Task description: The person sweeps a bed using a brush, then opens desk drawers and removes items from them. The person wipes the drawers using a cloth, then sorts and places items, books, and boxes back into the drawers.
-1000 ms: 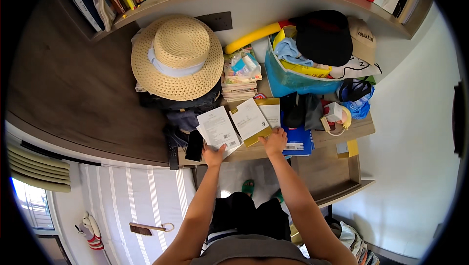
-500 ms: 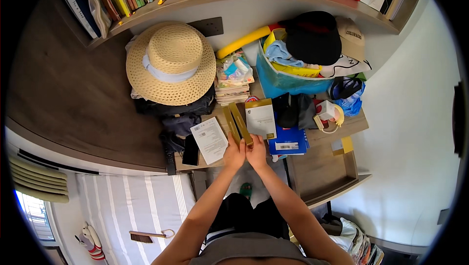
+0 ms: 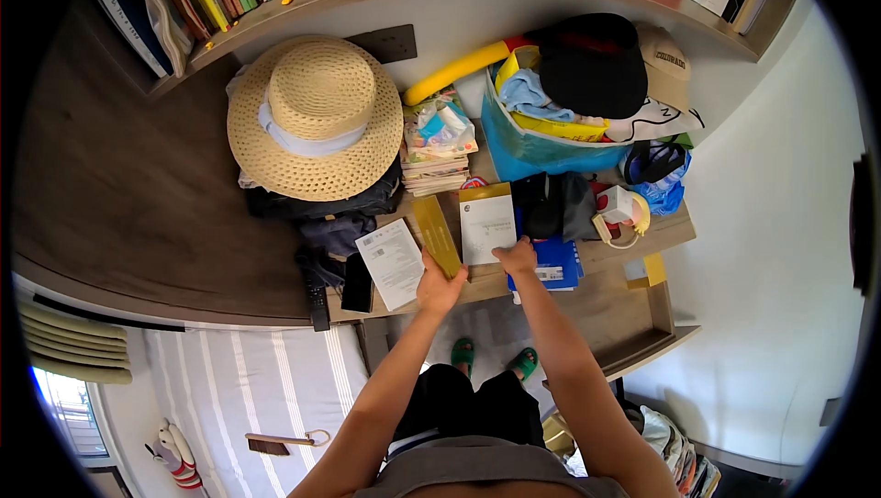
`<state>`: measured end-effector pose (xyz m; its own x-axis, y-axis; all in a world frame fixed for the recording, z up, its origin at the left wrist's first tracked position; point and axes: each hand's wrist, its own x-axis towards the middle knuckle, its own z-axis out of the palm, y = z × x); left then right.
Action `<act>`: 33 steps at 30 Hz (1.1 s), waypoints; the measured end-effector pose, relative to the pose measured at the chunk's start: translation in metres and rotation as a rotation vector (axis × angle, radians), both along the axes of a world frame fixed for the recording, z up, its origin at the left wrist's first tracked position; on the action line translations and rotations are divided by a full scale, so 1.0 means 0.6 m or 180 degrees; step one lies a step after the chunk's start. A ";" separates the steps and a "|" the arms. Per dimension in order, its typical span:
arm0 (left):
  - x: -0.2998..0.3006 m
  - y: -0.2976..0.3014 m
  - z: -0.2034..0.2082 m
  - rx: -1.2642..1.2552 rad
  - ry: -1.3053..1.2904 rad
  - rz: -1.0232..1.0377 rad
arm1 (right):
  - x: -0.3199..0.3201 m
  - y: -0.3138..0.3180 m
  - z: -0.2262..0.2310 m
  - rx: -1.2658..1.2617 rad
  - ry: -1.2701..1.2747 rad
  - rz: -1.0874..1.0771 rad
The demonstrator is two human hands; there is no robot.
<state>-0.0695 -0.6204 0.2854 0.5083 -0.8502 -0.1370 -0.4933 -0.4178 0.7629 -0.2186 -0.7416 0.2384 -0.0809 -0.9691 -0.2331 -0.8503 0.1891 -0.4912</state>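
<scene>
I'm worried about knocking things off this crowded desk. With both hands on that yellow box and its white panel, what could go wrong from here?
1. The left hand pinches the yellow box by its lower end only, so it might tip or slip from the grip.
2. The white leaflet lies at the desk edge beside that hand; a nudge could slide it off.
3. The right hand holds the white panel by one corner, which may bend.

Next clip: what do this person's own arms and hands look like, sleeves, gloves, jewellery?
Both forearms are bare up to the lower edge of the picture, with no sleeves in sight. The left hand and right hand wear no gloves; no watch, ring or bracelet shows, though small items could be missed.
</scene>
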 end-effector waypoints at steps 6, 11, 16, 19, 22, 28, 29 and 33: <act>0.015 0.009 -0.006 0.0324 -0.0035 -0.0033 | 0.034 0.073 0.081 -0.0619 -0.0773 0.1168; -0.010 0.035 -0.005 0.0132 0.1788 -0.0081 | 0.021 0.127 0.059 0.0834 -0.2787 0.1242; -0.006 0.020 -0.027 0.0368 0.3318 0.0231 | 0.010 0.122 0.061 0.0857 -0.2722 0.1254; -0.028 0.026 -0.013 0.0368 0.2989 0.0165 | -0.008 0.127 0.075 0.1025 -0.3168 0.1241; -0.065 0.031 0.014 0.0184 0.3012 0.0061 | -0.031 0.131 0.063 0.0248 -0.3237 0.1425; -0.072 0.052 0.017 0.0420 0.2423 0.0081 | -0.053 0.165 0.068 0.0399 -0.2873 0.1282; -0.075 0.044 0.016 0.0415 0.2425 0.0160 | -0.062 0.163 0.064 0.0566 -0.2556 0.1237; -0.057 0.033 0.019 0.0445 0.2180 -0.0107 | -0.055 0.182 0.038 -0.0501 -0.2007 0.0974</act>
<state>-0.1035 -0.6006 0.2966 0.2421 -0.8151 -0.5264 0.0649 -0.5277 0.8470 -0.2516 -0.6327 0.2611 0.3038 -0.9527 -0.0015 -0.3991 -0.1258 -0.9082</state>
